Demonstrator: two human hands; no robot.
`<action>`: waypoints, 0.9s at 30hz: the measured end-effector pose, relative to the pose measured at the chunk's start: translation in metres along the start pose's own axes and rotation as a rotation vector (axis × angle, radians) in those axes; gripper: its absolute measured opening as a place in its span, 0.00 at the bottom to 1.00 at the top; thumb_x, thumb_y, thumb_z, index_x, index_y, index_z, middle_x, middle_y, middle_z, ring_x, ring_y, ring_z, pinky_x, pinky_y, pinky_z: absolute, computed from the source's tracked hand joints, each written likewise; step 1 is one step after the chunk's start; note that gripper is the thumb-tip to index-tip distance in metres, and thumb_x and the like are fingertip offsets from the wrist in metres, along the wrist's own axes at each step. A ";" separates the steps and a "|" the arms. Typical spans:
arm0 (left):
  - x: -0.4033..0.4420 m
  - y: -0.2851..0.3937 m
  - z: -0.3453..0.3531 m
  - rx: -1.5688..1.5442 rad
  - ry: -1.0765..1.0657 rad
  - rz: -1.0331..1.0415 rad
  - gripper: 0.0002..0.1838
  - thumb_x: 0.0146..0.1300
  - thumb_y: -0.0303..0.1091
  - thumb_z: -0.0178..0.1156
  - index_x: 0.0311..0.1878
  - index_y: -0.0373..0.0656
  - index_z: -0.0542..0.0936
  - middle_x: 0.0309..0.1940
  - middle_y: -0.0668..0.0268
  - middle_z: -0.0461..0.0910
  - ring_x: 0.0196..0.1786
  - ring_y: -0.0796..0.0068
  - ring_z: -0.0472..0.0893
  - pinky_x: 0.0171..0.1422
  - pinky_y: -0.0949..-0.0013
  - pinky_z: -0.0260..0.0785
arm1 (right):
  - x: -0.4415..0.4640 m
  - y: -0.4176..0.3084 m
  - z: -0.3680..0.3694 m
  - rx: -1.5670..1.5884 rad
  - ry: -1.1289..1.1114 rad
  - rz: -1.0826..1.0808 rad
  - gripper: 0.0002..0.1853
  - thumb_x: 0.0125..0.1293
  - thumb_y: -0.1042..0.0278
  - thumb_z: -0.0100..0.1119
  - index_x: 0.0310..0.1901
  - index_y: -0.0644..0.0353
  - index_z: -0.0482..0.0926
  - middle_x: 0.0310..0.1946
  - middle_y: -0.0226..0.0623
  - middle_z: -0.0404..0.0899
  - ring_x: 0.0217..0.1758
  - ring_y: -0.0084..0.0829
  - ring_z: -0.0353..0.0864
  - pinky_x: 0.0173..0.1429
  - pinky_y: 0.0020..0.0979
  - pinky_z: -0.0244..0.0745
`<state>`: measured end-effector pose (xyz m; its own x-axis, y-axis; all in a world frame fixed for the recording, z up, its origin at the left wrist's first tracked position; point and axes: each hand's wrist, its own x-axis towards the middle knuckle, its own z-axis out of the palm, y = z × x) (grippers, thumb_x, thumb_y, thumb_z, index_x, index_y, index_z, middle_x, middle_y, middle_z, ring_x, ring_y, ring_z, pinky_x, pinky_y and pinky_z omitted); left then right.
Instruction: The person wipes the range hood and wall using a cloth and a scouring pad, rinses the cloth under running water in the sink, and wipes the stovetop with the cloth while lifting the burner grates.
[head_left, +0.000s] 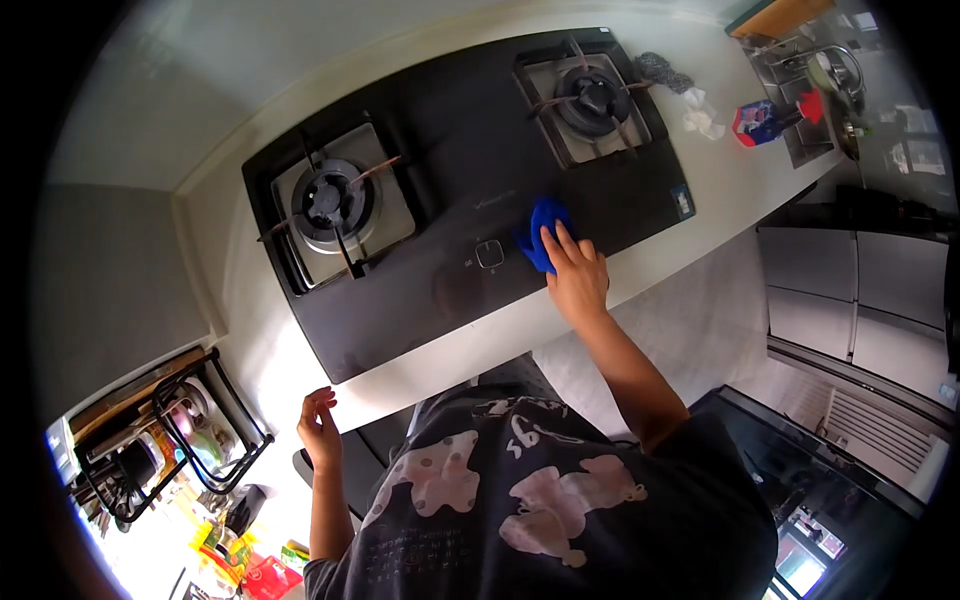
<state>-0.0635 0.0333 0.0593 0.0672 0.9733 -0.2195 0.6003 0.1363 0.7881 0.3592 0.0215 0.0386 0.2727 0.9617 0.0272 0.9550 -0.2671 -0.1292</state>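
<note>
My right hand (578, 280) presses a bunched blue cloth (545, 225) onto the black glass gas cooktop (460, 150), just right of the square control knob (489, 254). Its fingers lie over the cloth's near side, and part of the cloth is hidden beneath them. Off the cooktop's front left corner, my left hand (320, 428) hovers by the counter edge, its fingers loosely bent and holding nothing visible. The left burner (333, 200) and the right burner (594, 97) both have their pan supports around them.
Right of the cooktop, a dark scouring pad (662, 73) and crumpled white tissue (702, 114) lie on the white counter (655, 275). A blue bottle with a red top (765, 122) stands near the sink (800, 80). At left is a black rack (215, 420) with kitchen items.
</note>
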 end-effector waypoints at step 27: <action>-0.010 -0.007 -0.001 -0.021 0.042 -0.039 0.09 0.64 0.20 0.45 0.42 0.35 0.75 0.33 0.61 0.79 0.37 0.74 0.80 0.44 0.71 0.72 | -0.017 -0.064 -0.001 0.157 -0.055 -0.209 0.30 0.41 0.72 0.64 0.53 0.54 0.74 0.57 0.32 0.71 0.43 0.33 0.70 0.43 0.34 0.68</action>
<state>-0.0693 0.0229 0.0571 0.0104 0.9741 -0.2259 0.5853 0.1772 0.7912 0.2938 0.0223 0.0471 0.0605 0.9980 0.0160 0.9589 -0.0537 -0.2786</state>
